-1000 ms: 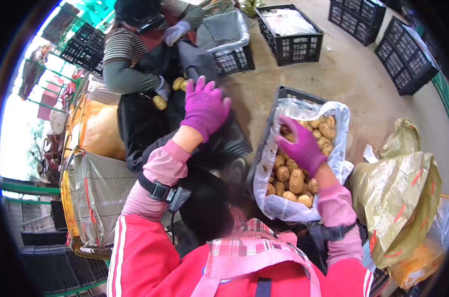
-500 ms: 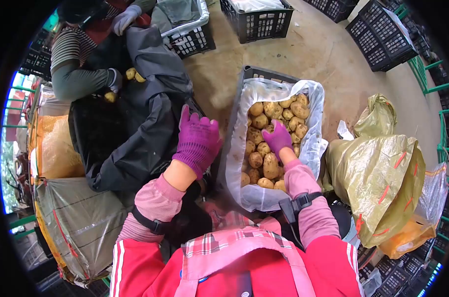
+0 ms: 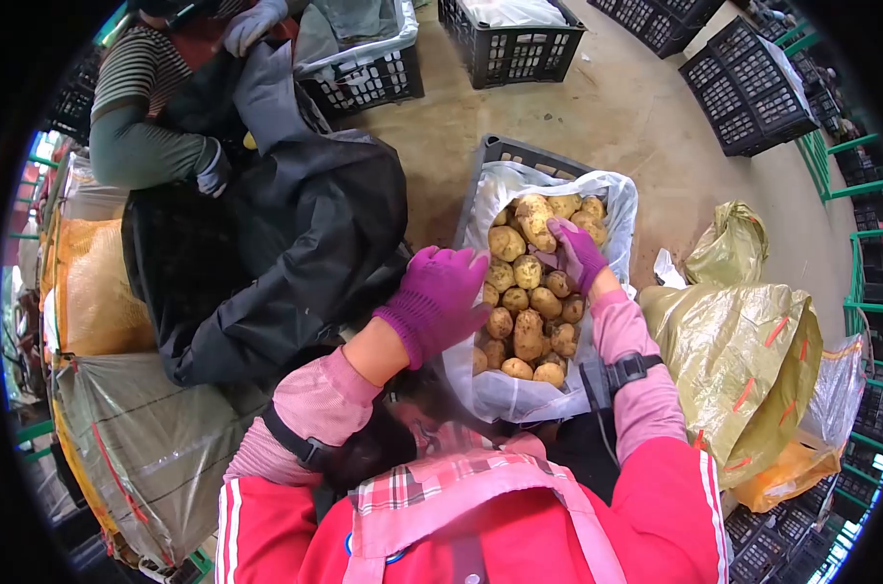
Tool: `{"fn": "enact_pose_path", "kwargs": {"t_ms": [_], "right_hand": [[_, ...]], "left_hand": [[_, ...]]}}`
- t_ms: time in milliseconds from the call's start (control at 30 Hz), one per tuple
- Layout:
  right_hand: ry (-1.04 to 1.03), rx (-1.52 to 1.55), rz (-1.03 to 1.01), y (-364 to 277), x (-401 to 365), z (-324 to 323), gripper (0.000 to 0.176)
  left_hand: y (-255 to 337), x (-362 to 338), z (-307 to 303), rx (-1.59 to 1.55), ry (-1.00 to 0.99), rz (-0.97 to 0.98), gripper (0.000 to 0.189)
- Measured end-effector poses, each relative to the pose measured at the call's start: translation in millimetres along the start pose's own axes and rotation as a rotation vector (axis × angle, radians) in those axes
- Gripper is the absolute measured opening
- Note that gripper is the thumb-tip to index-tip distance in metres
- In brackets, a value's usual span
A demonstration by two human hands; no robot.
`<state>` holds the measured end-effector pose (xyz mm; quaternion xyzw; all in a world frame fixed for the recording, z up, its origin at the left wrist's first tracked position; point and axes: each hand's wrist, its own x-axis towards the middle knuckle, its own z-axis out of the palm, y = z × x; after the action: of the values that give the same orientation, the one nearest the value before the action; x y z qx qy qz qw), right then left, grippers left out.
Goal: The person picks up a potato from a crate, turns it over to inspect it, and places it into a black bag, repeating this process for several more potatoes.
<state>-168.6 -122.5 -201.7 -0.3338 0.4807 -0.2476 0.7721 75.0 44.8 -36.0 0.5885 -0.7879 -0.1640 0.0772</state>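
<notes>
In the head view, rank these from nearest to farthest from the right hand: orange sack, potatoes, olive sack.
1. Potatoes: at the right hand, in the crate.
2. Olive sack: right of the crate.
3. Orange sack: far left of the view.

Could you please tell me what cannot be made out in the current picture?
In the head view:
Left hand: palm hidden by its own back.
Potato crate: bottom hidden by potatoes and liner.
Sack: inside hidden by its sheeting.
Co-worker: head cut off by the top edge.
</notes>
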Motion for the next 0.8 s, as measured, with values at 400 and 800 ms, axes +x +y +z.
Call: {"fn": "enact_pose_path", "kwargs": {"t_ms": [400,800], "right_hand": [[-0.385,-0.127,-0.297,-74.8,-193.0,94.7,0.080],[-0.303,-0.042,-0.281,-62.2,-193.4,95.9,0.087]], "left_hand": [[43.5,34.3,-8.7,-0.657,0.515,0.068,0.067],[22.2,56.6,-14.7,-0.755,0.441,0.013,0.039]]}}
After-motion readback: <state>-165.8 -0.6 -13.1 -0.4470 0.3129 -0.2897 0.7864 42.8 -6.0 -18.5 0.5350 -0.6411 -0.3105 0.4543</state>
